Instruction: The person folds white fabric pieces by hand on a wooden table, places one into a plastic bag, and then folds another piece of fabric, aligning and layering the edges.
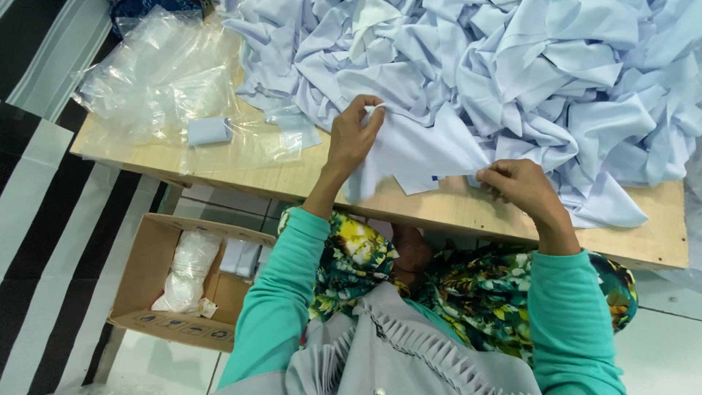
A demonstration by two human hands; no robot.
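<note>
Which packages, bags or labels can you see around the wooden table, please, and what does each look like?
Clear plastic bags: loose crumpled heap at the table's left end.
Small pale blue flat packet: rectangular, lying among the bags.
Brown cardboard box: open, on the floor under the table's left end, dark symbols along one flap.
White filled plastic bag: inside the box.
Small blue tag: on the pale cloth between the hands.

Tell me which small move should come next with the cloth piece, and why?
Probably pull the cloth piece toward the table edge, clear of the pile. Left hand and right hand already pinch its two corners, but its top lies against the heap.
</note>
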